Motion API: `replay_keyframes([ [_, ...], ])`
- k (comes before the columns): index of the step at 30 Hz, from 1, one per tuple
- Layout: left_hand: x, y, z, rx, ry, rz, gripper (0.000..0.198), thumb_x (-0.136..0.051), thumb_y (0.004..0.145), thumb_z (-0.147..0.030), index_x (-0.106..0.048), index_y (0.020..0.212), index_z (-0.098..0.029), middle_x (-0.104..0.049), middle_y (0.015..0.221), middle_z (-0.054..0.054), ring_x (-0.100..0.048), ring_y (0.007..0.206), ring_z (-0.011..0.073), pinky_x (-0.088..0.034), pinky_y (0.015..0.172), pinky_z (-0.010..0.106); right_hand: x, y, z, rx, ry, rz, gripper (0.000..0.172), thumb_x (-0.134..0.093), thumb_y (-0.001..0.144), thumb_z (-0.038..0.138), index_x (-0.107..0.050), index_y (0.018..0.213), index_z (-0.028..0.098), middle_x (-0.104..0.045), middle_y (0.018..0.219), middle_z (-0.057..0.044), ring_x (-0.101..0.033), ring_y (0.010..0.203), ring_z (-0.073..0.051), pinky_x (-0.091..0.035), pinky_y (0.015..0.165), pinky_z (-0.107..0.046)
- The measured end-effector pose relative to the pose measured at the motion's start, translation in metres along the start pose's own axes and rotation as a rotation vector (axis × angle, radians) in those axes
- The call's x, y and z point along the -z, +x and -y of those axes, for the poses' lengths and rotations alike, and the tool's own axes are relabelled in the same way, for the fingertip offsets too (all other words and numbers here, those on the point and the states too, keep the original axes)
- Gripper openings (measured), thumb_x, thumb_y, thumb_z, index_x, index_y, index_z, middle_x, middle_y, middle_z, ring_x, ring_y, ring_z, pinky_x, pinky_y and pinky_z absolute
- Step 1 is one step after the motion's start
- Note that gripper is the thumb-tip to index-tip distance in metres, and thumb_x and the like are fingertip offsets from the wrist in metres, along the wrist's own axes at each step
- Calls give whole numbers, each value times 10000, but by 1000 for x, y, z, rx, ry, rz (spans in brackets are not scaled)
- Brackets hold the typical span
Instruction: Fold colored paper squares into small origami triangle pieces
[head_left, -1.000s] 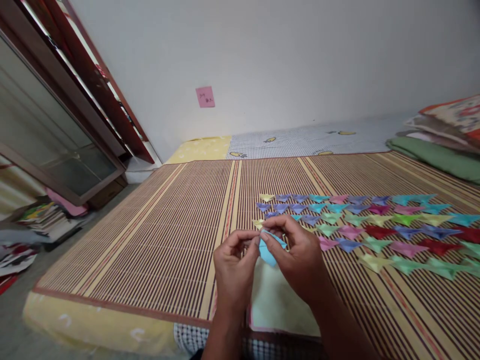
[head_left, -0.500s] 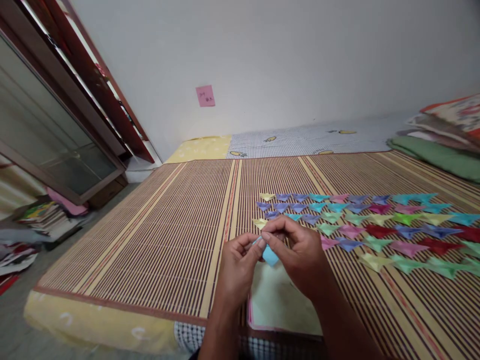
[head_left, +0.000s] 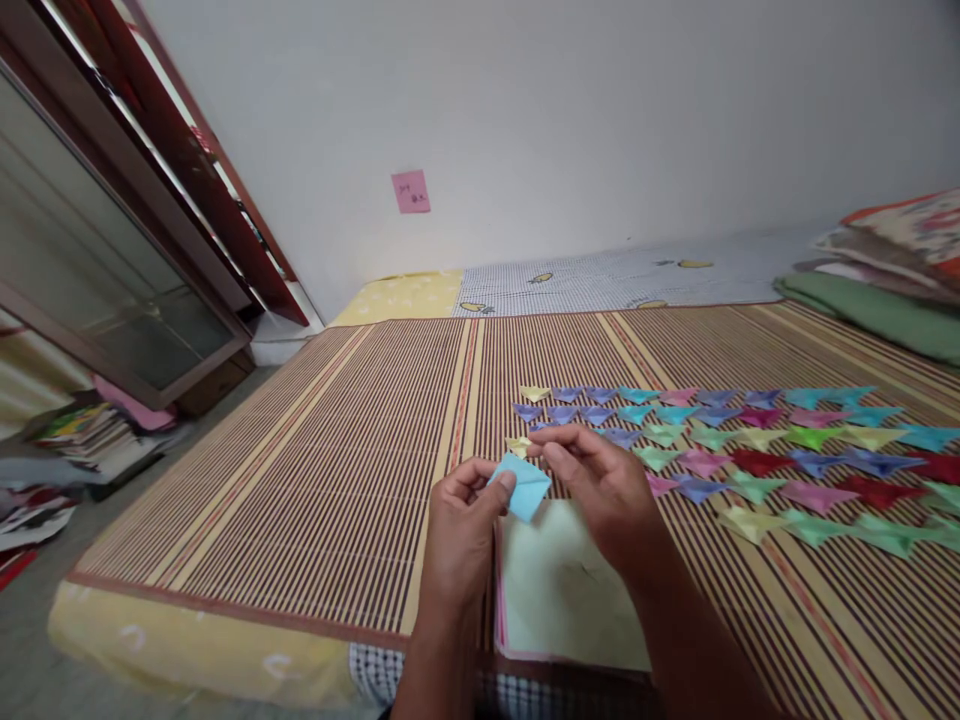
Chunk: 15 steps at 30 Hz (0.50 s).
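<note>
A small folded square of light blue paper [head_left: 529,490] is pinched at its left corner by my left hand [head_left: 466,515], the thumb lying on top. A crease line and a folded flap show on its face. My right hand [head_left: 600,490] hovers just beyond the paper's upper right side, thumb and forefinger a little apart with nothing visible between them. Below both hands lies a stack of pale green paper sheets [head_left: 570,590] with a pink edge. Behind my right fingertips sits a pale yellow folded paper piece [head_left: 517,446].
Rows of folded paper pieces [head_left: 757,438] in many colours spread over the striped mat [head_left: 300,480] to the right. Folded cloths [head_left: 877,310] are piled at the far right. A pink note [head_left: 411,192] is stuck on the wall. Books [head_left: 82,432] stand low at the left.
My right fingers have come off the blue paper and moved slightly up and away. The paper now shows its flat face, held by my left hand alone.
</note>
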<state>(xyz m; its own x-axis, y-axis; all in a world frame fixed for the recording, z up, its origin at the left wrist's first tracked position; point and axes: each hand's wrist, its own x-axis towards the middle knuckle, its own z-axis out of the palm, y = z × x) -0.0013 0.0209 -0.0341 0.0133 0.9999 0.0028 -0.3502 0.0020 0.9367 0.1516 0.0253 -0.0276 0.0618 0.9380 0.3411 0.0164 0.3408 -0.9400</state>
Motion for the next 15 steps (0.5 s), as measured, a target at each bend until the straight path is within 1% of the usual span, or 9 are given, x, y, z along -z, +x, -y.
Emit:
replay_keyframes([
  [2,3,1,0,-13,-20,-46,226,-866,734,-329,-720,721,-156,-660,665,-16,-538,629,105,-426,623,208,5,2,1,-2,-91,48,198,-642,944,383,-716,911,202,-709,829,-23,-644,781,-182,-494,708,-310],
  [4,4,2,1,-14,-30,-68,237,-872,722,-330,-712,717,-154,-660,660,-16,-536,623,106,-429,622,211,7,2,3,-23,-184,114,193,-671,915,368,-697,825,199,-634,720,8,-566,677,-157,-432,620,-284],
  [6,5,3,2,-18,-38,-70,246,-874,720,-335,-709,717,-153,-660,655,-17,-536,620,106,-434,624,213,5,1,6,-42,-234,152,202,-676,894,352,-669,766,196,-557,659,30,-490,616,-140,-376,572,-277],
  [8,4,2,2,-25,-50,-59,247,-873,725,-336,-707,719,-153,-666,664,-14,-549,634,110,-444,641,216,1,0,9,-42,-256,155,227,-653,897,343,-640,725,195,-512,640,39,-451,601,-135,-351,564,-280],
  [11,3,2,1,-33,-63,-29,232,-868,735,-321,-710,715,-153,-673,674,-13,-558,649,108,-452,660,213,-2,-2,11,-29,-265,154,247,-610,915,324,-616,702,198,-491,637,41,-438,608,-136,-342,575,-288],
  [15,4,2,-1,-21,-86,-4,232,-867,732,-322,-704,708,-158,-664,660,-22,-548,629,102,-448,645,206,0,-1,10,-14,-225,188,257,-577,941,309,-607,709,202,-524,672,34,-477,647,-141,-369,606,-288],
])
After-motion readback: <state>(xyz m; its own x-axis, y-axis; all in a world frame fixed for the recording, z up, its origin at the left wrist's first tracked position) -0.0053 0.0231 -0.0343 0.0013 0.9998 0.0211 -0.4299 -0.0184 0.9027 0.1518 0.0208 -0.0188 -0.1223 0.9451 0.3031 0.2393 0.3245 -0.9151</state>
